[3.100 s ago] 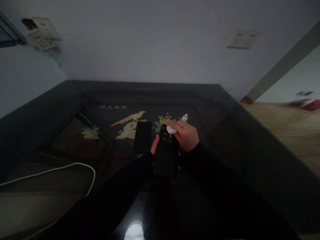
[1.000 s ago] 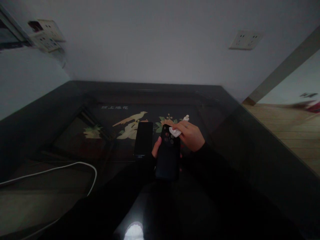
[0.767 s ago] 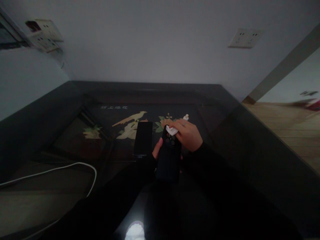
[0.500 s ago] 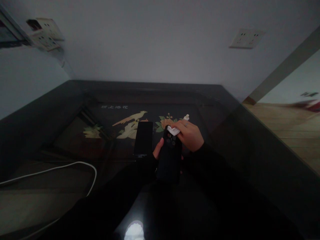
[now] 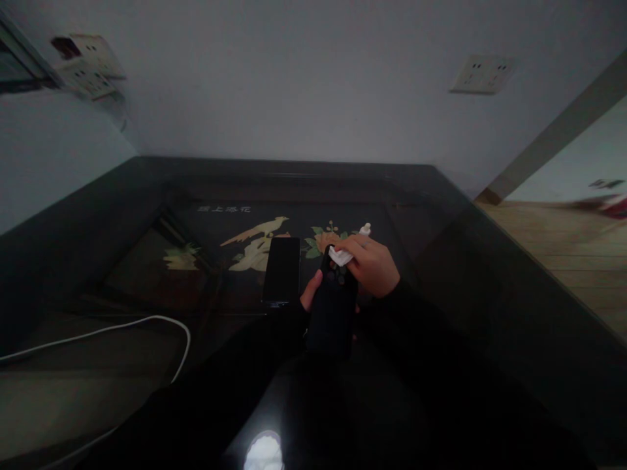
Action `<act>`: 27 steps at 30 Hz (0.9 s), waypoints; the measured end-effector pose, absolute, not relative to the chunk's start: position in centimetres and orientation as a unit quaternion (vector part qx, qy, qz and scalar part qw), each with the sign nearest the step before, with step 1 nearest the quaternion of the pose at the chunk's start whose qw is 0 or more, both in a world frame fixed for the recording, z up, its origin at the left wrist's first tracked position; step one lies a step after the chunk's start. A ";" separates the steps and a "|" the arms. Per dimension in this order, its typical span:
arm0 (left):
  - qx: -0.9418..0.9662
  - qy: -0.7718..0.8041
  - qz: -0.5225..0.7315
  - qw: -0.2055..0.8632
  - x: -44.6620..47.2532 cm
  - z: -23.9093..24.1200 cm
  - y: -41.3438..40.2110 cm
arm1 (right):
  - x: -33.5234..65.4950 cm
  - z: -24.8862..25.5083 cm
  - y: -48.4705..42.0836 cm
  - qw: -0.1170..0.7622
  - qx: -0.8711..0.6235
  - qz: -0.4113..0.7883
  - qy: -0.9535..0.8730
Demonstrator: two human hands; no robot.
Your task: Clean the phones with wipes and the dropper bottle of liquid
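My left hand is wrapped round a dark phone case with round camera openings near its top; whether a phone sits inside, I cannot tell. The thumb shows on the left edge and fingertips peek out on the right. My right hand pinches a white tissue and presses it on the top of the case beside the camera area. Left of the case, a black phone lies flat, screen up and dark. A small white bottle tip shows just behind my right hand, its lower part hidden.
The glossy dark table carries a printed bird and flowers and reflects a bright light near me. A white cable curves over its left side. Wall sockets are at the back right, with more at the left.
The tissue and my right fingers have shifted very slightly at the top of the case. The grip of both hands and the phone on the table stay the same.
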State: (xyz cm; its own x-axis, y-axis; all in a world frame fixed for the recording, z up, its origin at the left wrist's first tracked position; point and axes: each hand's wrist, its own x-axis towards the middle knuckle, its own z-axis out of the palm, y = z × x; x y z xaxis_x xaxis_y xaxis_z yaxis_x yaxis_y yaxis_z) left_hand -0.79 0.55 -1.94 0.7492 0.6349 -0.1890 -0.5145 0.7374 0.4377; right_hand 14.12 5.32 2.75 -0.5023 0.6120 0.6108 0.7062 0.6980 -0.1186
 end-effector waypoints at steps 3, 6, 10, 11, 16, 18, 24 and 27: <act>0.199 0.175 0.304 0.915 -0.7 -2.3 0.8 | 14.2 2.8 5.3 0.335 -0.389 -0.054 -0.856; 0.205 0.175 0.292 0.917 -0.6 -2.8 0.9 | 14.1 2.8 5.2 0.332 -0.387 -0.055 -0.859; 0.193 0.154 0.326 0.913 -0.8 -2.5 0.8 | 14.2 2.5 5.2 0.325 -0.391 -0.061 -0.859; 0.193 0.143 0.334 0.911 -0.9 -2.4 0.8 | 14.3 2.5 5.3 0.324 -0.394 -0.061 -0.858; 0.192 0.115 0.347 0.911 -1.0 -2.6 1.2 | 14.5 2.9 5.6 0.373 -0.409 0.034 -0.832; 0.186 0.110 0.353 0.910 -1.1 -2.7 1.4 | 14.5 3.2 5.8 0.437 -0.431 0.141 -0.777; 0.187 0.104 0.335 0.918 -1.5 -2.9 2.0 | 15.1 2.2 6.3 0.477 -0.470 0.458 -0.584; 0.184 0.104 0.335 0.918 -1.5 -3.1 2.4 | 15.4 1.4 6.3 0.460 -0.481 0.450 -0.595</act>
